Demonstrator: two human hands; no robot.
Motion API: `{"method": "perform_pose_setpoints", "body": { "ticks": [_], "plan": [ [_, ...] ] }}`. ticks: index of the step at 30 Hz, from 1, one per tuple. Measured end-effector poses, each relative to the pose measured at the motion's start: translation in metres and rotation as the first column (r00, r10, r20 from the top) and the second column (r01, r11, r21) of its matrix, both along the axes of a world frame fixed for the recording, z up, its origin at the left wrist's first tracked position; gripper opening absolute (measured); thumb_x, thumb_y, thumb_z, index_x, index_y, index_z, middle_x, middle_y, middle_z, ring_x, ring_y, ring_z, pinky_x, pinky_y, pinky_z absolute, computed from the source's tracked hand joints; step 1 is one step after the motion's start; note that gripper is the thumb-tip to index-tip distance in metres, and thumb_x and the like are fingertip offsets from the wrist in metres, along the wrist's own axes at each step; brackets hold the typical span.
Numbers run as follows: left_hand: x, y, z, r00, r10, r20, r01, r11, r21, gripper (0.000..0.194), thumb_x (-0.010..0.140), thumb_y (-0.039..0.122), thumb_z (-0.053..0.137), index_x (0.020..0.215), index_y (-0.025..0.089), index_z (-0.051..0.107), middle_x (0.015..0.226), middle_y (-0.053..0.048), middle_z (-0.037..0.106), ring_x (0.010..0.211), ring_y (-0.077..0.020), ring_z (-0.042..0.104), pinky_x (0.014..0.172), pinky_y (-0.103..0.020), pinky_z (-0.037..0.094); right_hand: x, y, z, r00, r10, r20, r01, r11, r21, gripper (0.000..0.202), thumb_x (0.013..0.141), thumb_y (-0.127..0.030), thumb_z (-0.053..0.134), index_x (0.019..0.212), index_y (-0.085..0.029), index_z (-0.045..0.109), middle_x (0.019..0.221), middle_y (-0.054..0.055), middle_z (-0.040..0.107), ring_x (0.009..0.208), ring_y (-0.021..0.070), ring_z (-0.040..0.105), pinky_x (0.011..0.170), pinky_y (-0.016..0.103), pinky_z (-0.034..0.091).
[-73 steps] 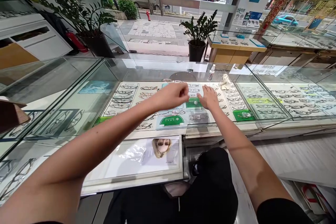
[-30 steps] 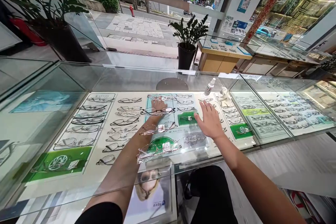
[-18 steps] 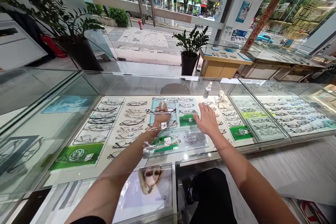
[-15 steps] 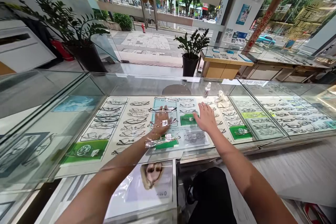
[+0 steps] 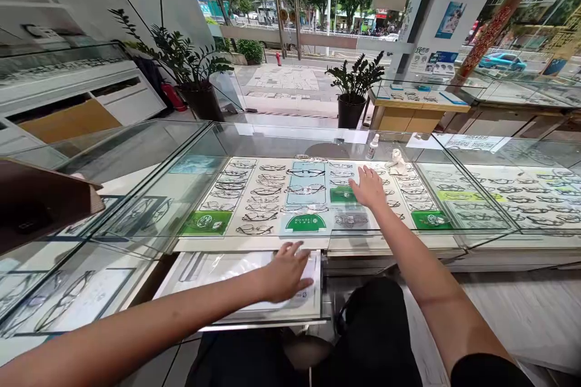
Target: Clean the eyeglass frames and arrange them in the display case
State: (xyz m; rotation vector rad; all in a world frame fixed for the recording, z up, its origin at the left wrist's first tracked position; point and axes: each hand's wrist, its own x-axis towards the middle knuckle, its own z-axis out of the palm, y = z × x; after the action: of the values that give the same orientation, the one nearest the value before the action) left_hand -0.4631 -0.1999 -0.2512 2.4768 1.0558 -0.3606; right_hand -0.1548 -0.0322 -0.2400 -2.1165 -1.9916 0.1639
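Observation:
My left hand [image 5: 285, 272], fingers spread and holding nothing, is over a pulled-out drawer [image 5: 213, 317] with a white printed sheet [image 5: 254, 261] in it. My right hand [image 5: 370, 186] rests with its fingers apart on the glass top of a display case [image 5: 276, 139]. Beneath the glass, eyeglasses [image 5: 306, 189] lie in columns on white and blue cards. A green half-round sign [image 5: 306, 223] stands at the front of the middle column. Near my right hand are a green card [image 5: 343, 195] and a pair of eyeglasses on a grey card [image 5: 351, 221].
A spray bottle [image 5: 373, 147] and a crumpled cloth [image 5: 397, 162] are beyond my right hand. At the left edge, a dark brown box-like object [image 5: 45, 202] juts over the neighbouring glass case. Potted plants [image 5: 351, 87] stand by the window.
My left hand has drawn back from among the eyeglasses to above the drawer. The view has swung left, and the brown object has appeared at the left. My right hand stays on the glass.

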Motion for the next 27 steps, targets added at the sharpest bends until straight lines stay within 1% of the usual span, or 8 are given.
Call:
{"method": "perform_pose_setpoints", "body": {
  "ticks": [3, 5, 8, 10, 13, 19, 23, 27],
  "plan": [
    [-0.006, -0.025, 0.067, 0.992, -0.101, 0.072, 0.113, 0.973, -0.201, 0.069, 0.107, 0.069, 0.037, 0.152, 0.022, 0.059, 0.161, -0.016, 0.058, 0.165, -0.0419, 0.029, 0.131, -0.062, 0.023, 0.000, 0.000, 0.000, 1.000, 0.003, -0.012, -0.003, 1.000, 0.001, 0.076, 0.110, -0.057, 0.030, 0.170, -0.011, 0.035, 0.180, 0.014, 0.030, 0.166, 0.0365, 0.024, 0.132, 0.052, 0.022],
    [-0.005, -0.025, 0.113, 0.980, -0.133, 0.148, 0.169, 0.950, -0.264, 0.067, 0.107, 0.071, 0.034, 0.155, 0.030, 0.058, 0.164, -0.008, 0.057, 0.166, -0.0354, 0.028, 0.134, -0.056, 0.020, 0.001, 0.000, -0.001, 1.000, 0.004, -0.010, -0.004, 1.000, 0.005, 0.076, 0.110, -0.057, 0.030, 0.170, -0.011, 0.036, 0.180, 0.015, 0.030, 0.166, 0.0368, 0.024, 0.132, 0.052, 0.022],
    [0.003, 0.002, 0.167, 0.983, -0.070, 0.172, 0.099, 0.981, -0.169, 0.067, 0.108, 0.071, 0.034, 0.160, 0.033, 0.053, 0.169, -0.004, 0.052, 0.167, -0.0331, 0.026, 0.135, -0.055, 0.013, 0.001, 0.001, -0.002, 1.000, 0.003, -0.007, -0.003, 1.000, 0.013, 0.076, 0.110, -0.057, 0.030, 0.170, -0.011, 0.036, 0.180, 0.015, 0.030, 0.166, 0.0370, 0.024, 0.133, 0.052, 0.022],
    [0.011, 0.036, 0.185, 0.989, -0.028, 0.146, 0.031, 0.999, -0.023, 0.070, 0.107, 0.073, 0.032, 0.160, 0.032, 0.053, 0.171, -0.004, 0.049, 0.167, -0.0334, 0.025, 0.135, -0.057, 0.011, 0.001, 0.002, -0.003, 1.000, 0.003, -0.006, -0.002, 1.000, 0.018, 0.076, 0.110, -0.057, 0.030, 0.170, -0.011, 0.036, 0.180, 0.015, 0.031, 0.165, 0.0371, 0.025, 0.132, 0.053, 0.022],
    [0.027, 0.104, 0.183, 0.992, 0.047, 0.113, -0.071, 0.975, 0.210, 0.072, 0.108, 0.070, 0.026, 0.158, 0.027, 0.056, 0.171, -0.006, 0.048, 0.165, -0.0357, 0.026, 0.133, -0.060, 0.012, 0.002, 0.003, -0.004, 1.000, 0.002, 0.006, -0.002, 1.000, 0.021, 0.075, 0.110, -0.057, 0.030, 0.170, -0.012, 0.036, 0.180, 0.015, 0.031, 0.165, 0.0371, 0.026, 0.132, 0.052, 0.023],
    [0.058, 0.230, 0.143, 0.986, 0.165, 0.010, -0.153, 0.894, 0.421, 0.062, 0.110, 0.041, 0.022, 0.158, 0.022, 0.057, 0.175, -0.009, 0.042, 0.160, -0.0412, 0.029, 0.126, -0.063, 0.020, 0.001, 0.006, -0.006, 1.000, -0.008, 0.030, 0.007, 1.000, 0.019, 0.074, 0.110, -0.057, 0.030, 0.170, -0.013, 0.036, 0.179, 0.015, 0.032, 0.165, 0.0363, 0.026, 0.131, 0.051, 0.023],
    [0.070, 0.276, 0.120, 0.978, 0.203, -0.042, -0.168, 0.893, 0.417, 0.059, 0.109, 0.037, 0.027, 0.156, 0.026, 0.060, 0.173, -0.010, 0.045, 0.159, -0.0433, 0.029, 0.123, -0.067, 0.023, 0.000, 0.005, -0.004, 1.000, -0.002, 0.025, 0.001, 1.000, 0.028, 0.074, 0.110, -0.057, 0.031, 0.169, -0.013, 0.037, 0.179, 0.015, 0.033, 0.164, 0.0368, 0.027, 0.131, 0.052, 0.024],
    [0.072, 0.303, 0.101, 0.974, 0.216, -0.066, -0.174, 0.903, 0.392, 0.057, 0.106, 0.037, 0.032, 0.149, 0.026, 0.067, 0.171, -0.012, 0.048, 0.161, -0.0469, 0.025, 0.123, -0.071, 0.020, -0.001, 0.005, -0.003, 1.000, -0.007, 0.016, 0.007, 1.000, 0.026, 0.074, 0.110, -0.056, 0.031, 0.169, -0.012, 0.038, 0.179, 0.015, 0.033, 0.164, 0.0367, 0.027, 0.132, 0.052, 0.024]
  ]
}}
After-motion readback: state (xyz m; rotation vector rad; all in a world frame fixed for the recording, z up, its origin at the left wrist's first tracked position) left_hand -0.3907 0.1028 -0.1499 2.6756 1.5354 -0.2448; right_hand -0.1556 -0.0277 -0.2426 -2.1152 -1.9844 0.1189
